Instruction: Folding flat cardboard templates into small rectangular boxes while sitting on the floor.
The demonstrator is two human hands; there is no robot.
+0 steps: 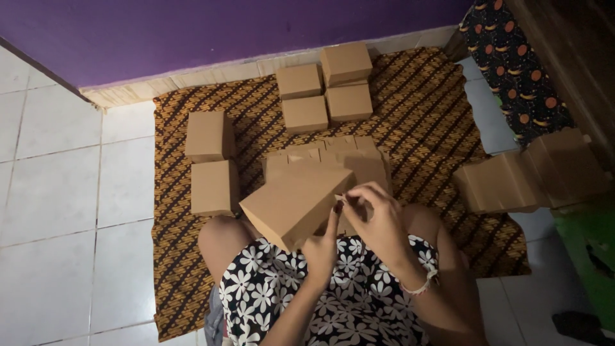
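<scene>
A brown cardboard box [296, 205] is held tilted above the lap, over the patterned cloth [173, 269]. The left hand [320, 247] is closed on its lower edge, while its end flap is pinched by the right hand [378, 214].

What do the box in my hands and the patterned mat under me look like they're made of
Box: looks like plain brown cardboard, matte, with sharp folded edges and a thin flap at the end. Patterned mat: probably woven or printed cloth; it lies limp on the tiles with a slightly uneven edge, though the dim light hides the weave.
</scene>
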